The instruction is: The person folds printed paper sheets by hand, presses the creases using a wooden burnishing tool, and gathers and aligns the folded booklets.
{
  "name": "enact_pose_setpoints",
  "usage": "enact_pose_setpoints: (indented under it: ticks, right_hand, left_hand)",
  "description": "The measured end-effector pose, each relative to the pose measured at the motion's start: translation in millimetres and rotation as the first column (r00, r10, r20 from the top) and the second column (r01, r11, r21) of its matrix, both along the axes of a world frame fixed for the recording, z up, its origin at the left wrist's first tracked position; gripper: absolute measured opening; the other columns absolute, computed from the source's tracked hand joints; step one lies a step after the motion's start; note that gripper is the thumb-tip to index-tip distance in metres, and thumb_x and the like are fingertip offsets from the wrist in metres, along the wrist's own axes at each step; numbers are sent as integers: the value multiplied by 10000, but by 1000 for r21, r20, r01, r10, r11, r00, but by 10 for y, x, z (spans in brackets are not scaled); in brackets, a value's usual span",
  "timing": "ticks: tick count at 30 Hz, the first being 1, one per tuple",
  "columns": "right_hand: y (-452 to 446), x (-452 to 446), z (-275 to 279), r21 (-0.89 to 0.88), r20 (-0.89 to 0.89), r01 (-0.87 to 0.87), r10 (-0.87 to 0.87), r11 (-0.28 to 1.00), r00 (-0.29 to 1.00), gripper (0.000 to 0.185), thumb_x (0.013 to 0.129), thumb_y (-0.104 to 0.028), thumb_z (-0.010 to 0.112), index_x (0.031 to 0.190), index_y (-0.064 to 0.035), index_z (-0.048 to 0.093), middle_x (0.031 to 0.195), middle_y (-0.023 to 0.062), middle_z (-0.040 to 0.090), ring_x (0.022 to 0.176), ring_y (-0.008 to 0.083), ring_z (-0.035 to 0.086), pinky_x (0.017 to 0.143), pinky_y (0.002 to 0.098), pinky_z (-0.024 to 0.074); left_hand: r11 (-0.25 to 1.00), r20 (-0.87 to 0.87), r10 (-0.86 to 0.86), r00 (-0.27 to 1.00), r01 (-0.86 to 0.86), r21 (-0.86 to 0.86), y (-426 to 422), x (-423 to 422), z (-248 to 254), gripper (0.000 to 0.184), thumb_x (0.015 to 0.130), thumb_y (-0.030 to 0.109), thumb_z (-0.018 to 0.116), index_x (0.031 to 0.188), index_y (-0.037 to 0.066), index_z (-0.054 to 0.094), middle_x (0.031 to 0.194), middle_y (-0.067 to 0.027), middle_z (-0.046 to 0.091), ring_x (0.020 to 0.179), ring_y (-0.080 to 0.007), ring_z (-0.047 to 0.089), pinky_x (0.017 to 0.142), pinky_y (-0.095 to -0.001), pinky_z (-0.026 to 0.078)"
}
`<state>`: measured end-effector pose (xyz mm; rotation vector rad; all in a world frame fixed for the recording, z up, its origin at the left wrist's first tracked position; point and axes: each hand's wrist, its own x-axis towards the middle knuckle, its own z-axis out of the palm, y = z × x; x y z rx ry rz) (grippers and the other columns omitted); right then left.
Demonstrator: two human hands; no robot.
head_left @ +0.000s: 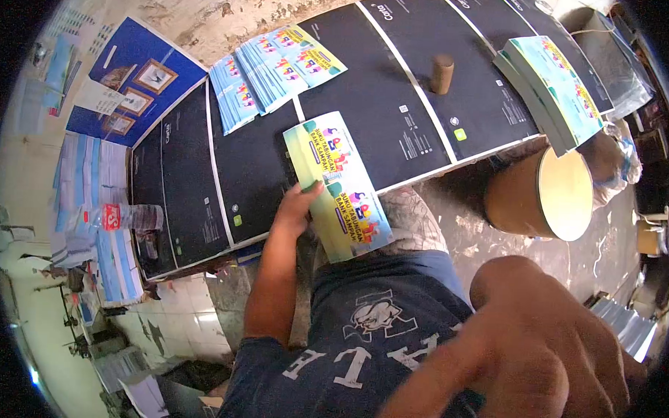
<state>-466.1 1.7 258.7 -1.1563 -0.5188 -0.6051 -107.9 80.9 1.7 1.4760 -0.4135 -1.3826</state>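
Observation:
My left hand [298, 209] is closed on the left edge of a printed booklet cover sheet [342, 191], its thumb lying on top. The colourful sheet carries the same "Buku Tabungan Bank Sampah" design twice and spans from the table edge to above my lap. My right hand [536, 349] is raised close to the camera, with bent fingers; the fingertips and anything between them are hidden. Beyond the held sheet, fanned piles of similar covers [273, 70] lie on the black table top [354, 77]. A thick stack of the covers [556, 88] sits at the table's right end.
A short brown cylinder [441, 74] stands on the table. Below its right edge is a large tan drum [541, 194]. At left are a plastic bottle [131, 217], paper stacks [93, 171] and a blue board with small framed pictures [136, 84].

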Motion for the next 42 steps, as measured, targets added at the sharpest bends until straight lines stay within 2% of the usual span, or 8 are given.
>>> enact_pose_setpoints:
  ticks: [6,8,13,16,27,37,39,42]
  right_hand:
    - [-121,36,-152,28,-139,335,-328,942,935,156,897,-124,678,850,17,630,914,146,633,646,169,645,563,304,540]
    - [-347,452,-484,-174,-252,720,-737,672,627,281,943,-299,655,774,-79,607,667,36,579,597,160,571,538,300,438]
    - [-543,922,-1774,-403,-791,560,-583,724,184,342,997,-319,589,922,15,596,731,95,613,651,175,578,617,321,478]
    - [-348,1157,-2090,-519,-693,426,-656,741,299,464,985,-390,601,1091,61,610,1012,254,670,925,295,649,834,404,514]
    - [-282,1312,-2026,-178,-878,475,-356,862,318,329,960,-315,667,864,-3,626,686,13,588,629,73,487,572,286,414]
    - [-811,1129,-1948,-481,-550,792,-833,377,61,389,952,-23,539,1328,-94,609,1048,202,690,975,212,647,843,363,501]
    - [-851,1083,-1781,-763,-498,376,-849,525,174,351,955,-33,535,1287,-78,638,1144,217,667,1089,244,625,938,359,475]
    - [-441,1311,-1647,-542,-683,401,-665,738,301,507,960,-394,607,1239,28,633,1088,274,671,1036,349,670,898,422,514]
  left_hand:
    - [991,-30,80,996,-83,-103,-6,-81,65,411,931,208,686,1289,34,583,1183,-96,665,1035,-223,644,922,-389,507]
    - [989,-19,93,995,-95,-116,43,-92,80,379,934,183,679,1271,35,589,1160,-87,671,1015,-212,651,907,-376,516]
    - [956,-72,183,980,-195,-219,232,-223,265,281,945,118,657,1195,-5,628,1099,-80,691,978,-174,655,877,-333,516]
    - [953,-24,153,988,-154,-260,400,-287,418,299,960,129,637,1223,-10,607,1127,-88,684,1000,-178,656,890,-331,520]
    - [927,-50,235,971,-239,-289,615,-379,675,269,958,158,648,1183,11,644,1069,-57,705,953,-138,657,853,-313,516]
    - [848,-284,297,912,-389,-360,762,-272,607,352,944,172,657,1253,15,594,1145,-64,682,1026,-180,656,910,-362,510]
    - [845,-300,284,911,-385,-371,733,-307,676,343,949,166,649,1253,16,594,1143,-61,683,1024,-177,657,907,-359,512]
    - [847,-305,259,917,-367,-385,693,-329,685,332,955,161,643,1251,18,596,1139,-57,685,1021,-170,658,902,-350,516]
